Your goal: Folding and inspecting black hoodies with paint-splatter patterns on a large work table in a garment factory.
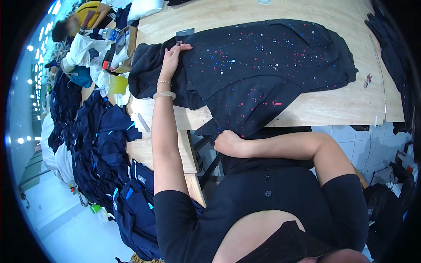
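A black sweatshirt (245, 57) with red, blue and white paint-like specks lies spread across the wooden table. My left hand (173, 54) rests on its dark, bunched left part, fingers apart against the cloth. Near the table's front edge, my right hand (230, 143) is closed around the end of a speckled sleeve that hangs toward me. A small flat grey piece (185, 32) lies just beyond my left fingertips; what it is I cannot make out.
Thread snips (367, 80) lie on the table (342, 105) at the right. Dark garments (94, 136) are heaped to the left, beside a bag of yellow drink (117, 84). More dark cloth (388, 48) hangs at the right edge. Another person (83, 19) sits at the far left.
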Demonstrator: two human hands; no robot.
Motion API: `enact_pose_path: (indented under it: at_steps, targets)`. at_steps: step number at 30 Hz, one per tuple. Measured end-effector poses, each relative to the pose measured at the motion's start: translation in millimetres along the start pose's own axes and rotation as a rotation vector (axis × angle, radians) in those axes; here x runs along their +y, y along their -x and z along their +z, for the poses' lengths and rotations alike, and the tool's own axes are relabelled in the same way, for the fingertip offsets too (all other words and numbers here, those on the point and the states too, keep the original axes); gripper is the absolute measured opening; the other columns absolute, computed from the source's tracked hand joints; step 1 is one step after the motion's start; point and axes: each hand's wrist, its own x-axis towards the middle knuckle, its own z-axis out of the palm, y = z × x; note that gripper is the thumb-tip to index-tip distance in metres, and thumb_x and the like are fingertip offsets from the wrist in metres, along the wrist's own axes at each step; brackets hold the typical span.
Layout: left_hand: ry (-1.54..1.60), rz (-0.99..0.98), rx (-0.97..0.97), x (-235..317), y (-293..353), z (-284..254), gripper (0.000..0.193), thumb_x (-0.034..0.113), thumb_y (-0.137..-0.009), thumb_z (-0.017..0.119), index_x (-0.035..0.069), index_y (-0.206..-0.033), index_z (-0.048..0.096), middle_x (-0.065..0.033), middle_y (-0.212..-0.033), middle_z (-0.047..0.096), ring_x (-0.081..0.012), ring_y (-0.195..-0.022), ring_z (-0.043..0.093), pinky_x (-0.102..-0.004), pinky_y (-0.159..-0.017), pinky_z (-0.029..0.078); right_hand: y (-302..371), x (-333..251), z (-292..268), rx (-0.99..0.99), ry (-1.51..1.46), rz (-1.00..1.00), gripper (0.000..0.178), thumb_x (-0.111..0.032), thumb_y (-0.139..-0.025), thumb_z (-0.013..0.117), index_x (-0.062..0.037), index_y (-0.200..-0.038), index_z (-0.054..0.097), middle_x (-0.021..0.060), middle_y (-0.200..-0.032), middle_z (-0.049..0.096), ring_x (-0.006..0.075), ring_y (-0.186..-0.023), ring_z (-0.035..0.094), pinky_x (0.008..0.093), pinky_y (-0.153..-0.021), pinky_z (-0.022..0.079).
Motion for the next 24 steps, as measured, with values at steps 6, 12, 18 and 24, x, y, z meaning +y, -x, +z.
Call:
enact_pose_path:
  at_steps: [6, 12, 18, 24]
  targets:
    - [0.006, 0.022, -0.072, -13, 0, -18, 0.052, 0.035, -0.103, 0.026, 0.014, -0.097, 0.072, 0.0023, -0.111, 0.067, -0.0185, -0.124, 0.049, -0.0548, -0.111, -0.005, 116, 62, -106, 0.951, -0.445, -0.062, 0.009, -0.012, -0.081, 0.057, -0.0089, -0.086, 0.063, 0.0087, -0.088, 0.060, 0.0297, -0.095, 0.059, 0.0378, -0.074, 0.049]
    - [-0.067, 0.004, -0.156, 2, -2, -21, 0.045, 0.042, -0.099, 0.037, 0.012, -0.103, 0.071, -0.0006, -0.119, 0.063, -0.0212, -0.128, 0.044, -0.0545, -0.112, -0.002, 310, 179, -17, 2.000, -1.442, 0.168, 0.029, 0.000, -0.095, 0.043, -0.0036, -0.123, 0.051, 0.0143, -0.119, 0.058, 0.0235, -0.111, 0.057, 0.0402, -0.100, 0.044]
    - [-0.299, -0.066, 0.060, -11, -15, 6, 0.042, 0.048, -0.085, 0.061, 0.014, -0.109, 0.069, -0.0017, -0.119, 0.063, -0.0220, -0.124, 0.048, -0.0557, -0.111, 0.006, 360, 267, 47, 2.005, -1.910, 0.718, 0.031, -0.015, -0.097, 0.047, -0.0043, -0.126, 0.047, 0.0132, -0.127, 0.053, 0.0244, -0.120, 0.051, 0.0401, -0.102, 0.042]
    - [-0.314, -0.283, 0.137, -8, -37, 20, 0.039, 0.047, -0.086, 0.060, 0.014, -0.104, 0.072, -0.0056, -0.105, 0.069, -0.0273, -0.107, 0.060, -0.0537, -0.109, 0.015, 394, 312, 16, 1.902, -1.752, 1.101, 0.040, -0.019, -0.080, 0.073, 0.0006, -0.111, 0.059, 0.0113, -0.102, 0.066, 0.0220, -0.089, 0.066, 0.0370, -0.077, 0.056]
